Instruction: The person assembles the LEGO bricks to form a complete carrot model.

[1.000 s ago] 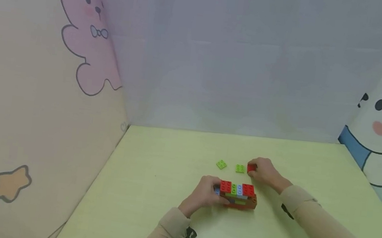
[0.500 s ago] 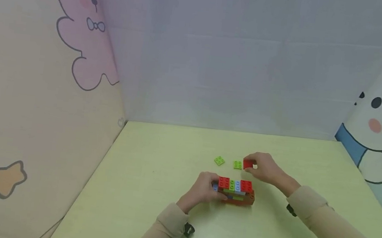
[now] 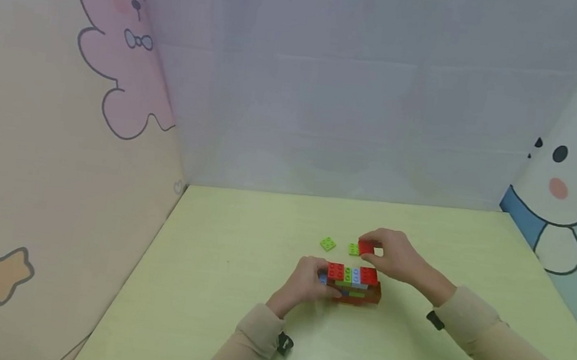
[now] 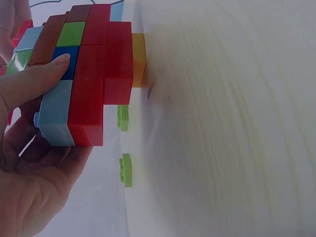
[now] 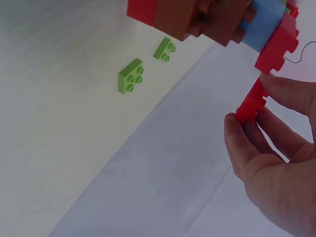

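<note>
A structure of stacked toy building bricks (image 3: 367, 295) in red, brown, blue, light blue and green is held by my left hand (image 3: 304, 280). In the left wrist view, the thumb lies along the structure's (image 4: 88, 94) side, with the other fingers behind it. A yellow brick (image 4: 139, 59) forms its lowest part there. My right hand (image 3: 392, 256) pinches a flat red brick (image 3: 365, 247) just behind the structure. The right wrist view shows this red brick (image 5: 251, 104) between thumb and fingers, close to the structure's red end (image 5: 274, 49).
Two flat green bricks lie on the pale yellow-green table (image 3: 210, 302) behind the structure: one turned like a diamond (image 3: 327, 244), the other (image 3: 353, 249) partly covered by the red brick in the head view. Cloth walls (image 3: 295, 121) enclose the table's back and sides.
My right hand has lifted the red brick and carried it left, so that it now overlaps a green brick. My left hand keeps its hold while the structure tips slightly. The head view has shifted a little.
</note>
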Demonstrator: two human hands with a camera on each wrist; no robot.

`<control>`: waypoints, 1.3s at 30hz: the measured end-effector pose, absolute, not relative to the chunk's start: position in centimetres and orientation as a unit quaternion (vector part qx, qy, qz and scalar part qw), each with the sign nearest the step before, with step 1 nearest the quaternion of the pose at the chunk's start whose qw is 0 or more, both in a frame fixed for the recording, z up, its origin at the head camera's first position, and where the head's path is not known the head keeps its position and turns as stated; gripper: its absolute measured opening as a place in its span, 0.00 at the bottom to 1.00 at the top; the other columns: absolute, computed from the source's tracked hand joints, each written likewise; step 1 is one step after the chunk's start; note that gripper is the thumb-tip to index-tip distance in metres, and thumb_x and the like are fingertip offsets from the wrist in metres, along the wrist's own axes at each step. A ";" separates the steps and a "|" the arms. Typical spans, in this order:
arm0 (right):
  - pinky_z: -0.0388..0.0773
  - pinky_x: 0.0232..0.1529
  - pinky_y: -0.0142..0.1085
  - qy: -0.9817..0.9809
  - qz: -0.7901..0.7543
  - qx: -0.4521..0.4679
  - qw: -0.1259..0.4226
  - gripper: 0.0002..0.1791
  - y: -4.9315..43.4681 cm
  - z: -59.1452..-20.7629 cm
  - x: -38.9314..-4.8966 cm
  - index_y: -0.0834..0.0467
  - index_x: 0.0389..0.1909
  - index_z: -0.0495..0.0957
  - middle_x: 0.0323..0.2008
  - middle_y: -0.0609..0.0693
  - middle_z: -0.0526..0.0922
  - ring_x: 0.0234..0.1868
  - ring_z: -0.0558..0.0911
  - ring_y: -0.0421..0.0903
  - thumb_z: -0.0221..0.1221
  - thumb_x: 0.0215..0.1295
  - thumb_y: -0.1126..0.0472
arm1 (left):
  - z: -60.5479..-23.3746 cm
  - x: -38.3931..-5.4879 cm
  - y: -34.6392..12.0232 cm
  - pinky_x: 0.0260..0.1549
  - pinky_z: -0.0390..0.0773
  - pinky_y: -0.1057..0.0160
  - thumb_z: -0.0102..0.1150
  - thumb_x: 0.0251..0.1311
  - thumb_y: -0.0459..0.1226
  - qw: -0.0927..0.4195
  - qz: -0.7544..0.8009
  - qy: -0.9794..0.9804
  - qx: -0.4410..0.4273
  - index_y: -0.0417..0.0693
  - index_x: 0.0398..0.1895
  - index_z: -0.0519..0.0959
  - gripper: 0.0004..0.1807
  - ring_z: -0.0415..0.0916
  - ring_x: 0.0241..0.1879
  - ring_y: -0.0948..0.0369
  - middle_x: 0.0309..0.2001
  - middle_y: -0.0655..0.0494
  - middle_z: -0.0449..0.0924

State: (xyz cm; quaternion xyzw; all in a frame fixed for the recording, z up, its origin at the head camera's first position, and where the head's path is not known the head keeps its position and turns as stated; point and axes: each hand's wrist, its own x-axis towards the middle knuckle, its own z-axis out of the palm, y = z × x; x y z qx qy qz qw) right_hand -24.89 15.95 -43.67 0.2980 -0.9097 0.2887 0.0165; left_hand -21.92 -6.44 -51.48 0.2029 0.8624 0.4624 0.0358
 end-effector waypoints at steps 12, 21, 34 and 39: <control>0.78 0.42 0.44 -0.899 0.307 0.312 -0.016 0.17 14.3 -42.7 -22.8 0.63 0.46 0.81 0.41 0.49 0.81 0.42 0.81 0.50 0.68 0.55 0.66 | -51.9 -22.7 -6.6 0.34 0.75 0.67 0.79 0.38 0.34 0.010 0.454 0.866 0.207 0.48 0.37 0.85 0.18 0.76 0.32 0.69 0.31 0.67 0.82; 0.78 0.38 0.39 -0.886 0.305 0.349 -0.015 0.14 13.6 -43.1 -22.1 0.60 0.43 0.82 0.37 0.46 0.81 0.37 0.79 0.44 0.68 0.55 0.66 | -51.6 -22.7 -6.5 0.33 0.75 0.67 0.79 0.38 0.34 0.016 0.435 0.878 0.198 0.48 0.37 0.85 0.18 0.76 0.31 0.70 0.31 0.66 0.82; 0.75 0.33 0.36 -0.902 0.272 0.336 -0.001 0.11 13.4 -43.4 -21.7 0.60 0.38 0.83 0.32 0.42 0.80 0.31 0.74 0.39 0.68 0.53 0.65 | -51.8 -22.8 -6.4 0.35 0.75 0.67 0.79 0.39 0.35 0.012 0.445 0.871 0.208 0.50 0.37 0.85 0.18 0.75 0.32 0.70 0.31 0.69 0.81; 0.75 0.33 0.35 -0.908 0.261 0.328 -0.010 0.11 13.3 -43.4 -21.7 0.60 0.39 0.83 0.31 0.42 0.80 0.30 0.74 0.40 0.69 0.53 0.65 | -51.8 -22.9 -6.3 0.34 0.74 0.68 0.79 0.39 0.35 0.012 0.445 0.871 0.208 0.50 0.37 0.85 0.17 0.75 0.32 0.70 0.31 0.69 0.81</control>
